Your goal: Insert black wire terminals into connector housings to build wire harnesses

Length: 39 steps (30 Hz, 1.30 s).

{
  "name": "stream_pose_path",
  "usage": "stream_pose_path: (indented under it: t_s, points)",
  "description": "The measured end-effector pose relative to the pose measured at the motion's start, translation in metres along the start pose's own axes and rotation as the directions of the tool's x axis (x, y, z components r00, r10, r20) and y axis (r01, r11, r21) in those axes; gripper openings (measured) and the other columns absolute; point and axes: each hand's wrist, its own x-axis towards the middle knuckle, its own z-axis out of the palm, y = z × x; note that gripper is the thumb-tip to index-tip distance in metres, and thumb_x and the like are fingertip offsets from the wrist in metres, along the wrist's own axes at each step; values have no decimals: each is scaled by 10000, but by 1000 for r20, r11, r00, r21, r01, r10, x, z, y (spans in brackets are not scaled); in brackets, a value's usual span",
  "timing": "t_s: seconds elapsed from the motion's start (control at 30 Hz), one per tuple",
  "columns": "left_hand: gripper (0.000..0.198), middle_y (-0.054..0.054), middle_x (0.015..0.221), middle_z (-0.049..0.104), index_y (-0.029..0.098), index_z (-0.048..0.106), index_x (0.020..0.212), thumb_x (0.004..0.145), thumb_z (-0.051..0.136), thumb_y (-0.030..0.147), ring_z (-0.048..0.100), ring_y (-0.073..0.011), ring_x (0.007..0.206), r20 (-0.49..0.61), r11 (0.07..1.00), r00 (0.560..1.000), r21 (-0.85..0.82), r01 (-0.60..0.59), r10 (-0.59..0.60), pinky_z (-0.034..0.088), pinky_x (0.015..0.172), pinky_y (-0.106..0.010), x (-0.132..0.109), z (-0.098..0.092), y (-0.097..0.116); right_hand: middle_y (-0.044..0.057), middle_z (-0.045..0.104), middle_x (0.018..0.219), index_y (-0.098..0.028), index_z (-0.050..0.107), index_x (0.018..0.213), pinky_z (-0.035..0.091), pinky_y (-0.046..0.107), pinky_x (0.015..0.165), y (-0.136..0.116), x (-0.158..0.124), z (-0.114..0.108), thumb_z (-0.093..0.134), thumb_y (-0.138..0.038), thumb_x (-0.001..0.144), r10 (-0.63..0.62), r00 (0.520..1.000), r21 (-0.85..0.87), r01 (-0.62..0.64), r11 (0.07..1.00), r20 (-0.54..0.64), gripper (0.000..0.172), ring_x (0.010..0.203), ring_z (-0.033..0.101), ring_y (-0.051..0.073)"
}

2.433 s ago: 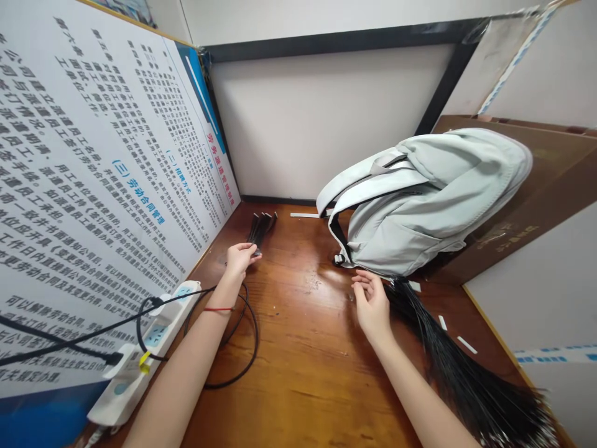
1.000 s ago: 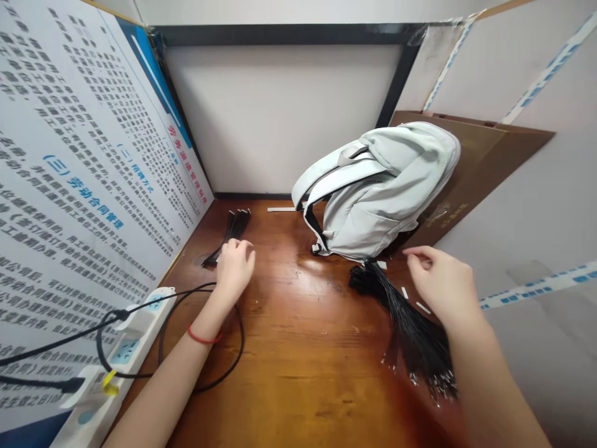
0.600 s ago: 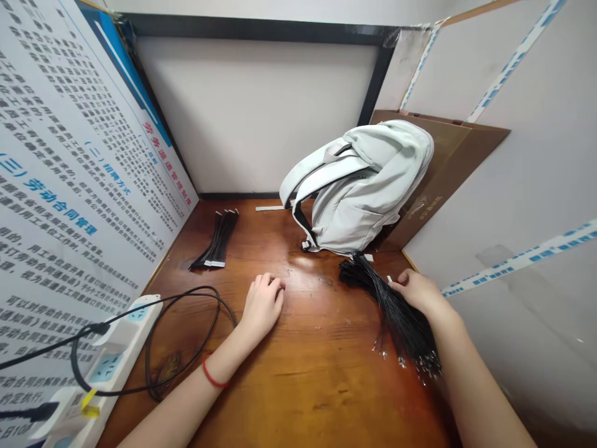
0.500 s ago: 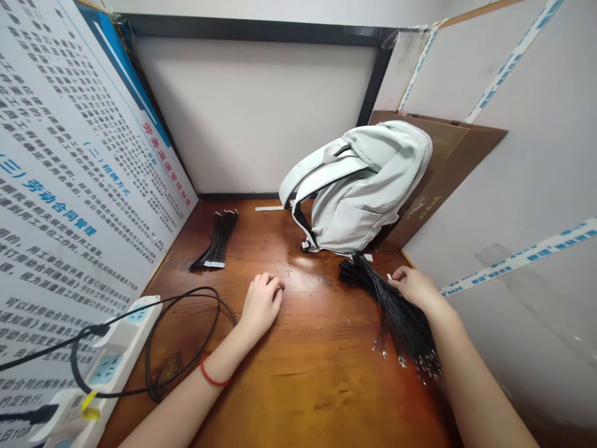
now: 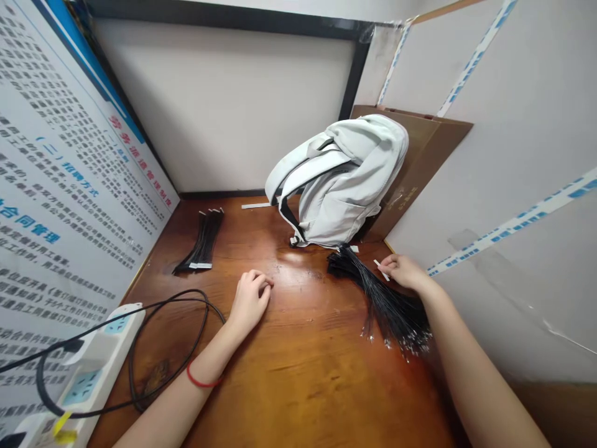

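Observation:
My right hand point(image 5: 405, 272) is at the far right of the wooden table point(image 5: 298, 373), its fingers pinched on a small white strip point(image 5: 380, 270), beside a loose bundle of thin black wires point(image 5: 380, 297). My left hand point(image 5: 249, 298) rests on the table near the middle with its fingers curled under and nothing visible in them. A small tied bundle of black wires point(image 5: 201, 242) lies at the back left, well clear of both hands.
A pale grey backpack point(image 5: 338, 180) leans against a brown board point(image 5: 415, 162) at the back right. A white power strip point(image 5: 88, 367) with a looping black cable point(image 5: 153, 348) sits at the left front. A printed sign board point(image 5: 60, 168) walls the left side.
My left hand left the small wire bundle at the back left and came to rest mid-table. My right hand moved right past the loose wires and pinched a white strip.

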Motion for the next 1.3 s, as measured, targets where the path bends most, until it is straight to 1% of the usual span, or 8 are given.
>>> stream_pose_path:
  t_s: [0.2,0.4,0.5,0.67,0.8,0.97,1.17,1.3]
  points:
    - [165,-56,875,582,194,610,786,797,452,146,518,-210,893,-7,999,999,17,-32,32,434,847,-392,-2,-2,1,87,690,812,-177,632,843,438,286,695,4,-44,6,405,-281,863,-160,963,-173,123,977,-216,251,773,634,209]
    - [216,-106,1066,575,177,581,981,839,419,176,517,-231,1043,69,974,975,78,-214,209,425,914,-415,-3,5,29,172,578,1159,-129,547,1192,437,426,836,18,-99,61,465,-397,839,-370,877,-409,229,883,-307,451,1036,542,311]
    - [341,-145,1261,494,179,503,1171,836,446,207,441,-256,1202,198,927,916,72,-368,348,376,989,-438,3,23,58,147,579,1140,-181,526,1225,448,415,811,22,-110,80,388,-295,877,-442,817,-430,271,861,-369,391,1041,529,282]
    - [759,-160,1494,227,196,236,1405,765,600,381,169,-308,1387,415,799,737,38,-601,534,252,1068,-478,30,57,93,121,583,1141,-222,511,1250,445,407,819,21,-124,90,358,-252,891,-498,781,-386,357,851,-376,392,1045,521,261]
    - [857,-155,1453,327,186,271,1393,701,609,560,202,-316,1375,448,734,669,41,-678,593,174,1087,-495,50,66,92,100,580,1181,-234,495,1264,433,384,854,19,-144,92,372,-281,900,-522,788,-350,412,841,-327,387,1078,511,240]
    - [623,-130,1278,522,184,491,1227,715,615,517,417,-284,1220,504,678,610,64,-732,612,240,1040,-457,66,50,86,141,526,1262,-185,458,1279,399,433,884,17,-154,76,537,-436,797,-446,853,-386,327,862,-272,550,1137,476,306]
    - [512,-96,1161,556,192,577,1079,610,698,360,448,-292,1121,544,647,584,96,-757,603,301,981,-442,85,31,85,107,618,992,-162,564,1058,371,373,841,-9,-146,50,498,-171,759,-278,961,-444,242,863,-17,306,944,567,254]
    - [350,-70,1091,566,215,568,1019,675,610,256,531,-237,996,604,677,580,89,-731,547,405,856,-370,93,31,88,133,619,924,-117,557,920,362,356,801,-25,-139,49,475,-144,745,-200,978,-508,204,837,64,196,920,574,265]
